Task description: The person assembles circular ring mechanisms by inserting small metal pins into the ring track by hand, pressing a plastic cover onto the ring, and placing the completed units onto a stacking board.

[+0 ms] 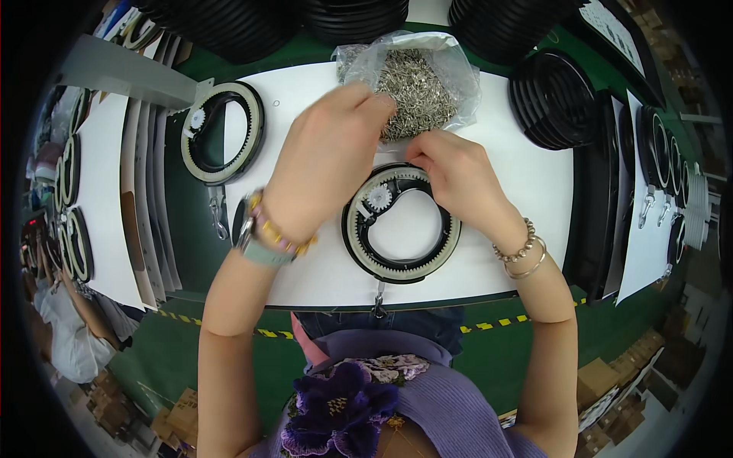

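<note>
A black ring (401, 226) with a cream toothed inner rim and a small white gear lies flat on the white table (527, 183) in front of me. My right hand (454, 172) rests on the ring's top edge, its fingertips pinched together; whatever is between them is too small to make out. My left hand (330, 153) reaches toward a clear plastic bag (412, 76) full of small silvery metal parts, its fingers over the bag's near edge. Whether those fingers hold a part is hidden.
A second black ring (223, 131) lies at the table's left. Stacks of black ring housings (553, 99) stand at the right and along the back. More rings on white sheets (92, 183) lie at the far left. Another person (69, 328) is at lower left.
</note>
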